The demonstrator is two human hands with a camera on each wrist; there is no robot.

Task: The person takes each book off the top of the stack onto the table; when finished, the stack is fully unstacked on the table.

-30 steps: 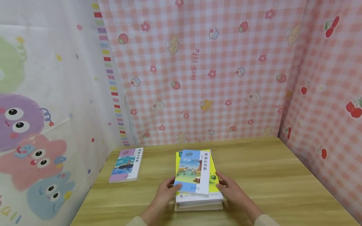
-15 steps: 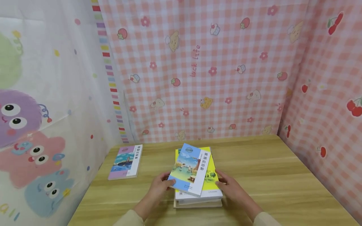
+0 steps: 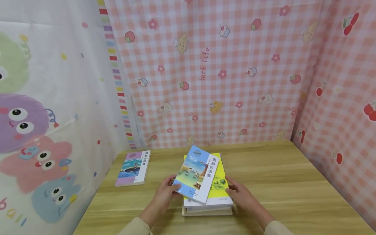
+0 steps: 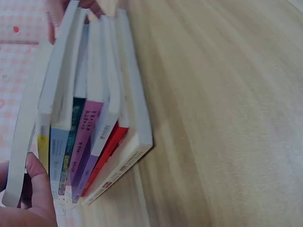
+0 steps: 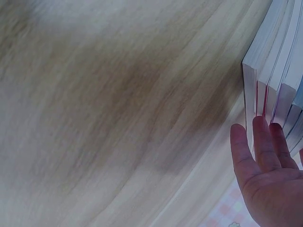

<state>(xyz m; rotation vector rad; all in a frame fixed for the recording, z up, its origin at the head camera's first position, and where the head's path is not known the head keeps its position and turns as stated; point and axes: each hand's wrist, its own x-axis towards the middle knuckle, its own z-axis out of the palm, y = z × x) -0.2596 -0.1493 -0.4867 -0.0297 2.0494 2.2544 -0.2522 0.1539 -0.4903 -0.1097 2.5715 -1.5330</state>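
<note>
My left hand [image 3: 164, 196] pinches the lower left corner of a blue-and-white paperback book [image 3: 191, 178], thumb on its cover. The paperback is turned askew over a yellow book [image 3: 221, 187] on top of a stack. In the left wrist view, the paperback [image 4: 24, 127] tilts away from the stacked books, whose purple [image 4: 85, 135] and red [image 4: 106, 156] spines show beneath. My right hand [image 3: 242, 195] rests at the right side of the stack. The right wrist view shows that hand's fingers [image 5: 267, 151] straight along the book edges [image 5: 260, 90].
A pink-and-white book [image 3: 133, 168] lies alone at the table's back left. Wood-grain table [image 3: 273, 173] surrounds the stack. A checked pink curtain [image 3: 223, 88] hangs behind, with a white cartoon curtain [image 3: 85, 78] on the left.
My left hand has moved left, carrying the blue-and-white paperback's lower end with it. The paperback has turned askew, uncovering more of the yellow book. My right hand stays by the stack.
</note>
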